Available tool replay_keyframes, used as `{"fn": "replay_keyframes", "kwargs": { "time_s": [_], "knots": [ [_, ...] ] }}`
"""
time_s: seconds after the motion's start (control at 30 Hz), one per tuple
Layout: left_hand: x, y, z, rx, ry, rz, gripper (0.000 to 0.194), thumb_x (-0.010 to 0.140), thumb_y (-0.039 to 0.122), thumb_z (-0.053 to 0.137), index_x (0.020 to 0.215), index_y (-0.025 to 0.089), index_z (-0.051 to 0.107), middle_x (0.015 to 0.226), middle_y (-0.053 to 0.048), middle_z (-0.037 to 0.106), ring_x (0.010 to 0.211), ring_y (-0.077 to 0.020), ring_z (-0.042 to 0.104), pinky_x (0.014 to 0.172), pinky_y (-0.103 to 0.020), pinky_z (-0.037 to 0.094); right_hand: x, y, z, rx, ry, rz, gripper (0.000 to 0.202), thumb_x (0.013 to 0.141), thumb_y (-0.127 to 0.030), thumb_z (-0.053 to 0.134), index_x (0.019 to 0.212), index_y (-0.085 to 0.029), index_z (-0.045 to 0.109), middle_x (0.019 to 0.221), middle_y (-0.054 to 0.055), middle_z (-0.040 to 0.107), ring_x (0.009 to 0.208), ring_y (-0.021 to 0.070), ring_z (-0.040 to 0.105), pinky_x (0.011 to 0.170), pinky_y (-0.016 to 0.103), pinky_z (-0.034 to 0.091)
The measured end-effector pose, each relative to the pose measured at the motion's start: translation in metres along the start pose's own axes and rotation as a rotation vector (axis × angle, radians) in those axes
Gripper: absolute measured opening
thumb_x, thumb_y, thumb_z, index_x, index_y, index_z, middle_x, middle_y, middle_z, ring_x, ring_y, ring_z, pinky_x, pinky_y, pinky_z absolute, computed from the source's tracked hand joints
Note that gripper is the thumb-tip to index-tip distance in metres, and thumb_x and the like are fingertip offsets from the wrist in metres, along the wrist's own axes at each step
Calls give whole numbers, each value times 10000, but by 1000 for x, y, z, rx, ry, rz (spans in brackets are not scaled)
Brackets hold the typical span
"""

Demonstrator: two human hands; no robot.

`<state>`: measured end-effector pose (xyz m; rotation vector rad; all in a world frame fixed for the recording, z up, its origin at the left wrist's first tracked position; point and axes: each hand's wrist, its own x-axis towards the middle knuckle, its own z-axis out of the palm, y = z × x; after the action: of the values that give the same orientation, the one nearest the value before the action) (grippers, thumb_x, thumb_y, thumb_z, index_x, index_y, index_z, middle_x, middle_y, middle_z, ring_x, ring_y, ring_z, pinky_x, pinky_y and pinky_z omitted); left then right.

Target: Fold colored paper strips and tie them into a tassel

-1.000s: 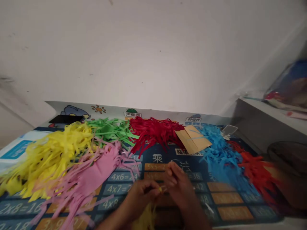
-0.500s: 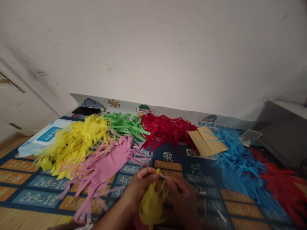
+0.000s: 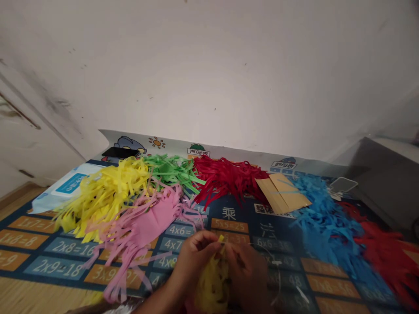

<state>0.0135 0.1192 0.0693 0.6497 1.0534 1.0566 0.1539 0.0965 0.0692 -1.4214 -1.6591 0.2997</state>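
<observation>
Near the bottom middle, my left hand [image 3: 196, 257] pinches the top of a yellow fringed tassel [image 3: 212, 283], whose strips hang down between my hands. My right hand [image 3: 247, 270] is closed at the same top end, touching or almost touching my left fingertips. A thin pale string [image 3: 266, 250] runs out to the right of my right hand. Motion and dim light blur the fingertips, so the exact hold on the string is unclear. Pink fringed paper [image 3: 157, 218] lies left of my hands.
Yellow [image 3: 111, 192], green [image 3: 172, 170], dark red [image 3: 229, 174], blue [image 3: 327, 222] and red [image 3: 386, 248] fringed bundles lie around. A wipes pack [image 3: 68, 185], black phone [image 3: 121, 152], tan cardboard [image 3: 282, 192] and grey box [image 3: 386, 187] are also there.
Both hands have come closer together at the tassel's top. The tassel has shifted slightly right, and less of the string shows between my fingers.
</observation>
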Motion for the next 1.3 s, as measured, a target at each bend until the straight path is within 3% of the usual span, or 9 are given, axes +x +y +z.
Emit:
{"fn": "replay_keyframes", "kwargs": {
  "time_s": [0.23,0.43,0.53,0.7,0.83,0.93,1.07,1.2,1.3],
  "knots": [
    [-3,0,-1,-79,-26,-23,360,539,404,863,690,167,638,554,22,642,494,-108,554,523,-213,410,-3,3,-3,1,18,-3,265,879,-311,533,671,-247,684,576,3,662,494,157,601,492,250,391],
    [-1,-8,-2,50,-22,48,298,601,380,823,709,163,651,592,5,649,550,-120,559,561,-221,418,-4,2,-2,32,-2,22,282,898,-332,521,696,-245,698,605,5,677,520,154,611,514,245,396],
    [1,-9,-4,154,-12,104,239,629,348,782,708,161,656,603,8,631,566,-125,550,570,-227,416,-6,5,1,20,-97,34,310,929,-366,474,765,-251,711,660,15,692,586,170,628,561,255,415],
    [-2,-4,-4,497,22,287,98,661,247,688,694,184,621,678,7,632,629,-152,579,591,-243,435,-6,8,6,155,-342,153,346,948,-428,432,1105,-215,655,1000,76,708,894,215,654,735,283,483],
    [-6,0,-2,707,12,423,131,724,261,668,732,205,549,693,13,630,655,-165,617,627,-264,465,2,10,2,287,-317,268,342,936,-432,451,855,-202,691,795,42,697,746,191,639,669,267,475],
    [-8,5,2,812,-77,477,127,762,287,663,771,210,563,730,2,649,672,-168,635,634,-269,474,11,13,-13,316,-249,202,340,912,-394,499,705,-217,703,800,36,689,787,187,625,740,283,464],
    [-9,8,12,889,-170,525,123,794,305,653,796,207,579,748,-1,660,676,-163,636,631,-264,473,20,10,-41,361,-252,197,252,873,-361,563,768,-226,749,902,42,688,856,184,630,787,287,473],
    [-8,6,22,932,-211,560,76,779,231,662,782,199,593,734,9,663,646,-144,621,605,-241,460,32,9,-73,544,-247,356,322,838,-476,609,712,-206,730,656,15,639,522,114,535,516,230,440],
    [-6,8,20,968,-248,625,52,776,186,662,798,196,615,740,14,669,630,-130,608,588,-220,451,46,18,-120,894,-67,524,321,757,-521,709,700,-207,673,479,-66,469,379,55,374,367,165,308]
  ]
}}
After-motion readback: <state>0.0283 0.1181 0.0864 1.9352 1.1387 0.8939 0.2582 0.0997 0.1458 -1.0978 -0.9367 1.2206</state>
